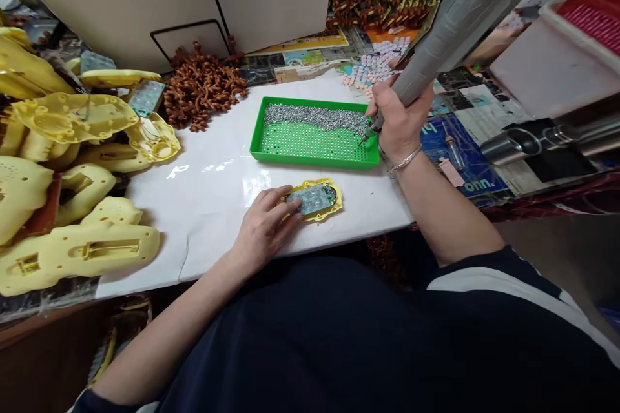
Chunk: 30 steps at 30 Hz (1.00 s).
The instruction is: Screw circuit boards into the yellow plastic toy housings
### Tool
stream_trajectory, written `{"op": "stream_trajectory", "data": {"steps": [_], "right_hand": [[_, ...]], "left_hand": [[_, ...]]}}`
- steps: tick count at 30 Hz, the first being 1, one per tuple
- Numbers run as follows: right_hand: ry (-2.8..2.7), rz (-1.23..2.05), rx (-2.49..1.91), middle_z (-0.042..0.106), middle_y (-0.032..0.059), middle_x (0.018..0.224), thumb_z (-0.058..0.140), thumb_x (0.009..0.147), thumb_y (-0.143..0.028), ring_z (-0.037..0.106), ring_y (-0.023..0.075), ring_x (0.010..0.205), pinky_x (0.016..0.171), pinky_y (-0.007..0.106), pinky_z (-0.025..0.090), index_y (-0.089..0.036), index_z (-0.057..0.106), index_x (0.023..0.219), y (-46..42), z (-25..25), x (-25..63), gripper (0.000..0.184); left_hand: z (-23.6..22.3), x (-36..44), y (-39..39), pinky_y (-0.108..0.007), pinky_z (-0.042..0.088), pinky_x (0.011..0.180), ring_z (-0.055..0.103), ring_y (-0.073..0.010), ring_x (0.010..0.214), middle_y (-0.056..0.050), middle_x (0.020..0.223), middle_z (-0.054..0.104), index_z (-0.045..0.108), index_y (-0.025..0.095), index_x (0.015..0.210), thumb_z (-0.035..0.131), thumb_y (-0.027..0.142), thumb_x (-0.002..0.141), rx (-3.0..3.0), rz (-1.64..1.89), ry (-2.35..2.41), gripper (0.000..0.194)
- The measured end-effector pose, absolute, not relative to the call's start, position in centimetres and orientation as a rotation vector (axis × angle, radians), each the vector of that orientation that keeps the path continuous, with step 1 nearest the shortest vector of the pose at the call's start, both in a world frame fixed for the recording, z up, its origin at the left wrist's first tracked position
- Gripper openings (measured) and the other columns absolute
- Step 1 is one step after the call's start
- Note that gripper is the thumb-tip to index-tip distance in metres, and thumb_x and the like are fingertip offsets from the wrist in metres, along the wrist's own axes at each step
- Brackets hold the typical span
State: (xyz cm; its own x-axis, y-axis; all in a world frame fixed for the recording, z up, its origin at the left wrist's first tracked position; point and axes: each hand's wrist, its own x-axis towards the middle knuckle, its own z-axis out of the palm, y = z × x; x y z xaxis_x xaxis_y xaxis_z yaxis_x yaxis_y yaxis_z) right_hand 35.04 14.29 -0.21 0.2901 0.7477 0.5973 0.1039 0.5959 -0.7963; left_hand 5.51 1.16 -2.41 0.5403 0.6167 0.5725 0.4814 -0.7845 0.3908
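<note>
My right hand (404,116) is closed around a grey electric screwdriver (443,32), which slants down to the left. Its tip is inside the right end of a green perforated tray (314,161), near a heap of small silver screws (314,117) along the tray's far side. In front of the tray lies a yellow plastic shell (338,201) with a circuit board (312,200) set in it. My left hand (266,219) grips the shell's left end, fingers over the board's edge; the thumb side is partly hidden.
Yellow shells (97,248) are piled at the left, some with boards. Brown curled plastic parts (201,87) lie behind, against a white carton (194,0). Small pale pieces (378,64) are scattered behind the tray. A metal cylinder (508,145) and a white bin (557,51) stand right.
</note>
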Motion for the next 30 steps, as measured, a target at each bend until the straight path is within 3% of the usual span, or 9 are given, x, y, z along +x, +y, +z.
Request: {"op": "stream_trajectory", "data": {"steps": [4, 8, 13, 15, 18, 20, 24, 28, 30], "right_hand": [[-1.191, 0.542, -0.910, 0.059, -0.0082, 0.070, 0.081, 0.063, -0.074, 0.045, 0.0131, 0.053, 0.055, 0.035, 0.043, -0.037, 0.053, 0.097, 14.4, -0.6, 35.4, 0.058], [-1.223, 0.441, -0.955, 0.060, -0.0071, 0.072, 0.075, 0.065, -0.079, 0.047, 0.0142, 0.053, 0.054, 0.036, 0.043, -0.038, 0.051, 0.099, 14.1, -0.2, 35.0, 0.058], [-1.182, 0.200, -0.975, 0.057, -0.0053, 0.069, 0.071, 0.062, -0.085, 0.047, 0.0145, 0.048, 0.048, 0.036, 0.041, -0.034, 0.049, 0.093, 13.3, 2.1, 33.5, 0.064], [-1.132, 0.177, -0.827, 0.053, -0.0073, 0.064, 0.078, 0.059, -0.080, 0.043, 0.0117, 0.042, 0.041, 0.031, 0.038, -0.031, 0.049, 0.083, 12.6, 3.7, 32.2, 0.062], [-1.119, 0.323, -0.577, 0.048, -0.0102, 0.059, 0.088, 0.063, -0.057, 0.045, 0.0079, 0.040, 0.039, 0.023, 0.037, -0.032, 0.058, 0.081, 10.4, 6.0, 29.1, 0.042], [-1.113, 0.512, -0.583, 0.048, -0.0105, 0.059, 0.088, 0.069, -0.041, 0.050, 0.0069, 0.043, 0.043, 0.023, 0.042, -0.030, 0.061, 0.077, 8.3, 6.9, 26.5, 0.030], [-1.153, 0.750, -0.485, 0.053, -0.0080, 0.061, 0.091, 0.070, -0.038, 0.050, 0.0062, 0.041, 0.036, 0.022, 0.037, -0.027, 0.069, 0.077, 4.2, 6.9, 22.2, 0.025], [-1.240, 0.882, -0.479, 0.050, -0.0062, 0.062, 0.088, 0.074, -0.035, 0.044, 0.0086, 0.043, 0.035, 0.026, 0.039, -0.032, 0.077, 0.097, 2.4, 5.6, 20.1, 0.026], [-1.227, 0.879, -0.482, 0.047, -0.0054, 0.061, 0.086, 0.073, -0.033, 0.042, 0.0100, 0.042, 0.034, 0.029, 0.039, -0.032, 0.078, 0.097, 2.2, 5.0, 19.9, 0.025]], "left_hand": [[-2.4, 5.5, 1.1, -0.040, 0.062, 0.084, 0.068, -0.0230, 0.101, -0.015, 0.121, 0.070, 0.067, 0.018, 0.109, 0.057, 0.027, 0.101, 2.563, 1.093, 0.940, 0.016], [-2.5, 5.4, 1.1, -0.040, 0.063, 0.087, 0.070, -0.0236, 0.103, -0.017, 0.121, 0.070, 0.068, 0.016, 0.109, 0.058, 0.027, 0.101, 2.535, 1.096, 0.926, 0.017], [-2.5, 4.6, 0.9, -0.045, 0.060, 0.100, 0.067, -0.0262, 0.120, -0.017, 0.137, 0.064, 0.068, 0.019, 0.119, 0.061, 0.034, 0.099, 2.405, 0.997, 0.957, 0.026], [-2.5, 4.3, 0.8, -0.045, 0.058, 0.105, 0.066, -0.0268, 0.125, -0.017, 0.139, 0.063, 0.069, 0.019, 0.121, 0.062, 0.035, 0.097, 2.335, 0.938, 0.979, 0.029], [-2.5, 4.1, 0.7, -0.044, 0.058, 0.106, 0.066, -0.0260, 0.124, -0.016, 0.136, 0.066, 0.069, 0.019, 0.123, 0.063, 0.032, 0.096, 2.273, 0.917, 0.971, 0.030], [-2.6, 4.0, 0.7, -0.043, 0.058, 0.106, 0.067, -0.0254, 0.124, -0.016, 0.134, 0.067, 0.070, 0.017, 0.123, 0.063, 0.029, 0.096, 2.257, 0.940, 0.956, 0.030], [-2.8, 4.0, 0.7, -0.044, 0.057, 0.106, 0.066, -0.0256, 0.125, -0.017, 0.135, 0.067, 0.069, 0.015, 0.124, 0.063, 0.028, 0.096, 2.234, 0.951, 0.936, 0.031], [-2.8, 3.9, 0.7, -0.044, 0.056, 0.108, 0.064, -0.0262, 0.128, -0.019, 0.138, 0.064, 0.067, 0.013, 0.128, 0.062, 0.026, 0.097, 2.215, 0.938, 0.901, 0.034], [-2.8, 3.9, 0.7, -0.045, 0.056, 0.108, 0.063, -0.0266, 0.128, -0.018, 0.138, 0.064, 0.067, 0.015, 0.129, 0.062, 0.026, 0.097, 2.202, 0.924, 0.900, 0.034]]}}
